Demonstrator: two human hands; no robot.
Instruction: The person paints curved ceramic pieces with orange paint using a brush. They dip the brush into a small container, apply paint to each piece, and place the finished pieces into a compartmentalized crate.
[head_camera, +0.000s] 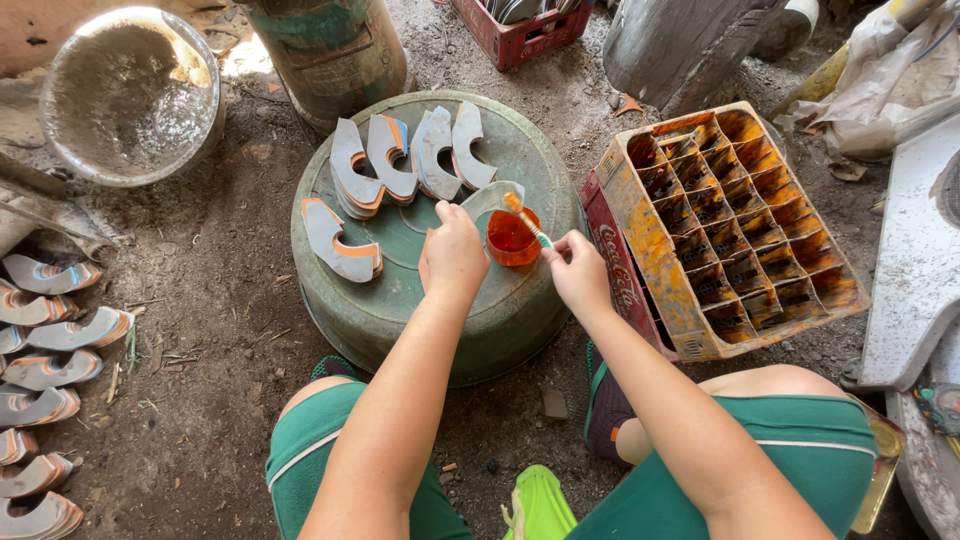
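Viewpoint: looking down from the person's head at two bare forearms and knees in green shorts, over dirt ground.
Left hand (453, 250): curled closed around one end of a grey curved piece (492, 197), which arcs up and over to the right; the hand rests over the upturned green tub (400, 310).
Right hand (578, 272): fingers pinched shut on a small brush (527, 221), its bristle end tilted up and left, above the cup.
Cup (512, 238): a small container of orange liquid, standing on the tub between the two hands, just under the curved piece.
Other pieces (400, 160): grey curved pieces with orange edges lie in a fan on the far part of the tub top.
Left edge: a column of similar pieces (45, 370) lies on the ground.
Right: an orange-stained compartment crate (735, 225) sits tilted beside the tub.
Top left: a metal bowl (130, 95) holding water.
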